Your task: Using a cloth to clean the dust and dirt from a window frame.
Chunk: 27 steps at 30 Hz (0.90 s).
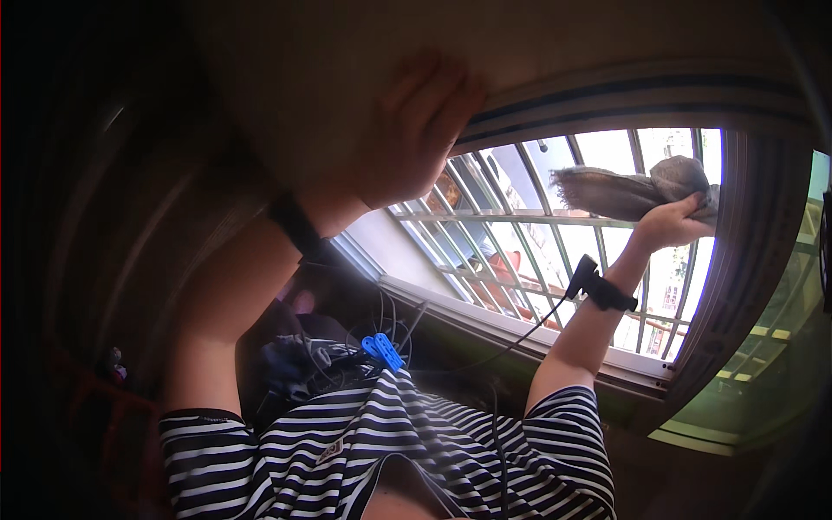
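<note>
A bunched grey-brown cloth (607,192) with a frayed end is gripped in my right hand (676,224). The fingers close round its right part, by the upright right side of the window frame (737,260). Behind the cloth, metal window bars (537,221) stand against bright daylight. My left hand (420,130) is raised at the upper middle, with fingers stretched out and lying against a dim, broad surface (537,52) overhead. Shadow blurs its fingertips, and I see nothing held in it.
Black straps sit on both wrists, and a cable (520,342) runs from the right one. A blue clip (383,351) is on my striped shirt. A white sill (485,325) edges the window below. At the right is a greenish glass pane (754,381).
</note>
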Each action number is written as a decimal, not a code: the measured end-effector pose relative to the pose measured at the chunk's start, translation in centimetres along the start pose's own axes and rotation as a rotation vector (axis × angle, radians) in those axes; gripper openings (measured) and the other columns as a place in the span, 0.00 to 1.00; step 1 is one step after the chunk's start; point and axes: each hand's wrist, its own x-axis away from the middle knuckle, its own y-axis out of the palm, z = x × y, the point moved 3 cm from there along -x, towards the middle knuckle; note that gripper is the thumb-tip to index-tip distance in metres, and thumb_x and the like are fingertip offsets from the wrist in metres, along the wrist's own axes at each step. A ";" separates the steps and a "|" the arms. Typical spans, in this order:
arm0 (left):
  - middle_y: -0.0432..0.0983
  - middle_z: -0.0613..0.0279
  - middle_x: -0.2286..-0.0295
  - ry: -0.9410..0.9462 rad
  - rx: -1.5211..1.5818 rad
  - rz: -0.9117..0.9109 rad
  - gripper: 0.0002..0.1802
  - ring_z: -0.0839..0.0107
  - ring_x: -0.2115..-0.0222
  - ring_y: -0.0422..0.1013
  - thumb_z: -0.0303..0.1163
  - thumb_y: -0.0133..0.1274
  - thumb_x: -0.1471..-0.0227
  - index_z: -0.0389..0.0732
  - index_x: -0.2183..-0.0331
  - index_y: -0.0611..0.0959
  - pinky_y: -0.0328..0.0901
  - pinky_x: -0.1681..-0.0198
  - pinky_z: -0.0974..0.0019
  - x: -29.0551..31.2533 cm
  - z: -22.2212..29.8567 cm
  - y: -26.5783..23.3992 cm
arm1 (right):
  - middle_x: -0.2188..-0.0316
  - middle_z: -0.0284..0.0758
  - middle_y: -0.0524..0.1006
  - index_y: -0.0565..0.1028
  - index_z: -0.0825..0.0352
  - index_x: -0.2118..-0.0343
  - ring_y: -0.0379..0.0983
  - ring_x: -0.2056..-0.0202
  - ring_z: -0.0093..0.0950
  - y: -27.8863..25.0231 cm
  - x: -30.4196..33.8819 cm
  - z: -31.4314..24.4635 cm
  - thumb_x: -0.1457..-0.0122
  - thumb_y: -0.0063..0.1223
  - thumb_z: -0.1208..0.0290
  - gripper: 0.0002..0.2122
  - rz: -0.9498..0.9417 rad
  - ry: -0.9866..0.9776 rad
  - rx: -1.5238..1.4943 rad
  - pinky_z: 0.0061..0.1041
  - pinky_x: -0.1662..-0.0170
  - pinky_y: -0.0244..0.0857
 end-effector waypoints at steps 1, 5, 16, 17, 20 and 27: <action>0.70 0.43 0.56 -0.002 0.000 0.004 0.25 0.46 0.54 0.66 0.24 0.51 0.59 0.35 0.53 0.75 0.60 0.47 0.46 -0.2 0.0 -0.1 | 0.58 0.51 0.70 0.62 0.79 0.55 0.76 0.61 0.40 1.2 -0.9 0.3 0.37 0.47 0.70 0.16 -0.054 -0.117 -0.006 0.35 0.59 0.75; 0.70 0.44 0.57 0.003 0.012 -0.001 0.24 0.47 0.56 0.67 0.24 0.50 0.59 0.35 0.54 0.76 0.61 0.48 0.47 -0.5 0.1 0.1 | 0.62 0.47 0.72 0.65 0.77 0.60 0.75 0.61 0.40 3.8 -2.0 0.1 0.38 0.49 0.71 0.12 0.059 -0.222 -0.056 0.37 0.61 0.74; 0.71 0.45 0.59 0.007 0.061 0.030 0.25 0.48 0.58 0.68 0.19 0.51 0.64 0.35 0.57 0.76 0.62 0.49 0.48 -0.5 0.5 0.6 | 0.63 0.48 0.76 0.73 0.73 0.60 0.74 0.58 0.44 13.5 -6.5 -6.0 0.44 0.54 0.65 0.16 -0.289 -0.755 0.185 0.41 0.55 0.68; 0.70 0.44 0.59 0.020 0.067 0.017 0.26 0.46 0.58 0.67 0.18 0.52 0.64 0.35 0.57 0.75 0.62 0.49 0.47 -0.7 0.6 0.7 | 0.61 0.48 0.75 0.71 0.73 0.57 0.73 0.57 0.44 13.3 -6.8 -5.9 0.45 0.56 0.66 0.17 -0.307 -0.751 0.188 0.41 0.53 0.67; 0.64 0.39 0.53 0.058 -0.009 -0.107 0.30 0.42 0.53 0.63 0.25 0.55 0.56 0.30 0.50 0.68 0.58 0.46 0.45 0.9 -0.4 0.4 | 0.57 0.47 0.73 0.68 0.73 0.53 0.71 0.54 0.43 12.6 -5.0 -5.9 0.47 0.58 0.69 0.21 -0.361 -0.717 0.175 0.41 0.51 0.66; 0.58 0.30 0.48 0.137 -0.133 -0.122 0.36 0.35 0.48 0.59 0.35 0.56 0.47 0.23 0.45 0.61 0.55 0.43 0.43 1.0 -0.9 0.2 | 0.61 0.44 0.70 0.63 0.71 0.57 0.71 0.57 0.42 3.4 -1.9 -0.8 0.44 0.57 0.62 0.21 -0.237 -0.431 0.680 0.42 0.56 0.65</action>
